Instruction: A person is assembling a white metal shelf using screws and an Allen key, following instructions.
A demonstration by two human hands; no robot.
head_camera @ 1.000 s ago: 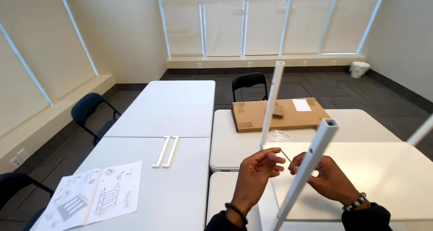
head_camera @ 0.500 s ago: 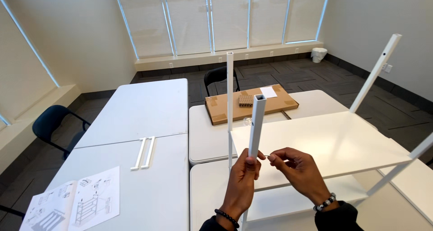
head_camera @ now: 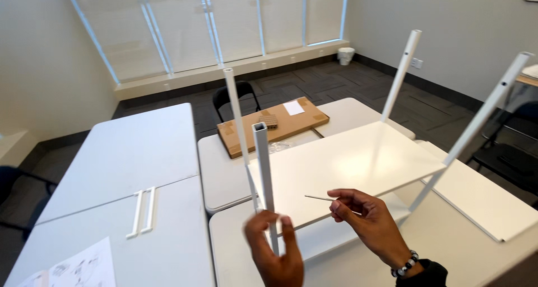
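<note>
A cardboard box [head_camera: 273, 125] lies on the table [head_camera: 224, 175] behind the upturned shelf [head_camera: 347, 166], a chair [head_camera: 237, 98] beyond it.

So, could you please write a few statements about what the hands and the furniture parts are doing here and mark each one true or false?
1. The left hand grips a white square post standing upright. True.
2. The right hand holds a screwdriver with a thick handle. False: it pinches a thin metal rod.
3. A flat cardboard box lies on a table beyond the white shelf panel. True.
4. The two white bars lean against the window. False: they lie flat on the left table.
5. The right wrist wears a beaded bracelet. True.
</note>
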